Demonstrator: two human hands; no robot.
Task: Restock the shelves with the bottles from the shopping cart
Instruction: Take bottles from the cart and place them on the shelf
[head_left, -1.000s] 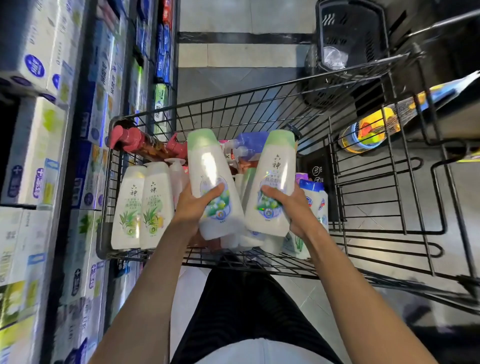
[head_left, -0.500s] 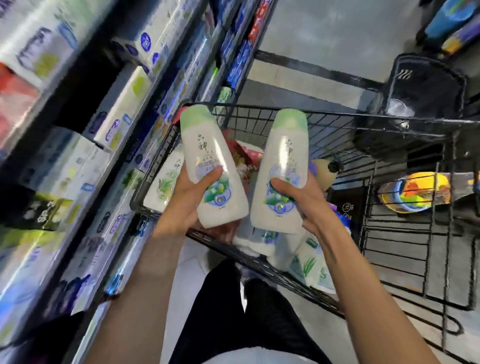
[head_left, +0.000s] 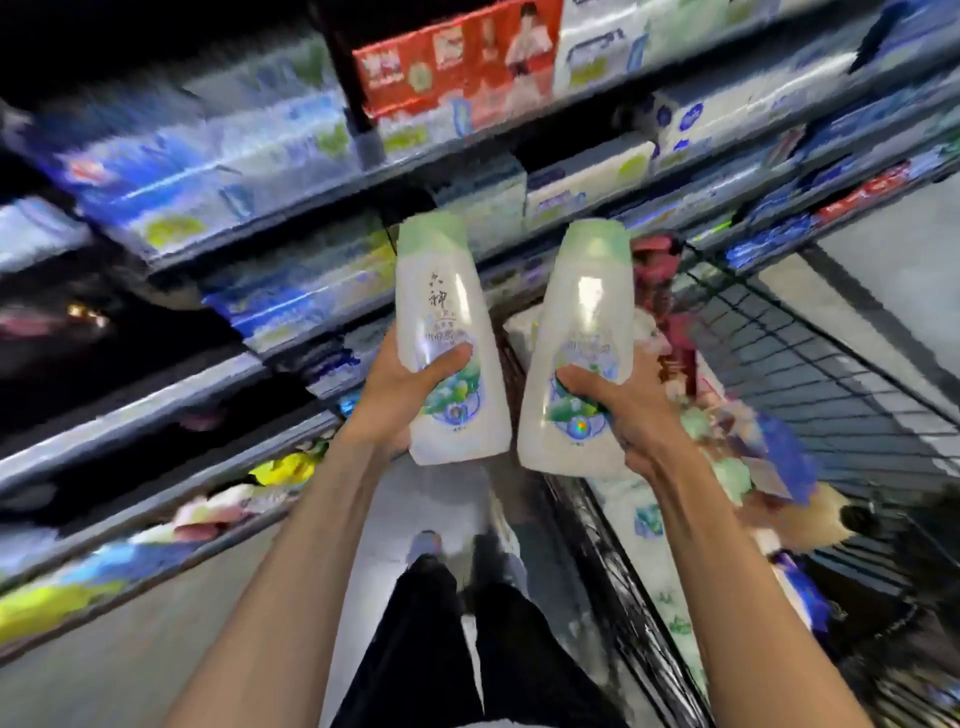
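Here, hands (head_left: 400, 395) grip 2 smooth tapered bottles (head_left: 447, 332).

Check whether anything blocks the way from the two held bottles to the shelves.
Nothing visible does. The left hand grips one bottle, the right hand the other bottle, both raised clear of the cart with open air toward the shelves. Blur hides any free slot.
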